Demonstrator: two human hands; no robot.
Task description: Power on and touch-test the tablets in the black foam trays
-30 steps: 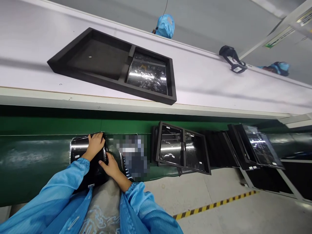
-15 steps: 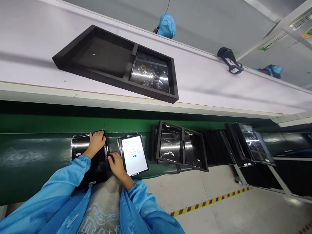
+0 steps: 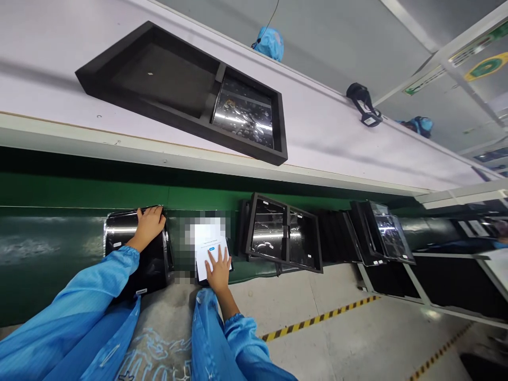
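My left hand (image 3: 148, 226) lies flat with fingers stretched on the top corner of a dark glossy tablet (image 3: 123, 235) that rests on the green conveyor belt (image 3: 47, 248). My right hand (image 3: 218, 267) rests with fingers spread on the lit white screen of a second tablet (image 3: 208, 241) just to the right of the first. Both arms wear blue sleeves.
A black foam tray (image 3: 159, 114) with one glossy panel in its right compartment sits on the white shelf above. Further right on the belt lie a black two-pocket tray (image 3: 283, 233) and more trays (image 3: 381, 233). A black scanner (image 3: 361, 100) is on the shelf.
My right hand left the dark tablet's edge and moved right onto the lit tablet's screen. My left hand stayed on the dark tablet. The view shifted slightly.
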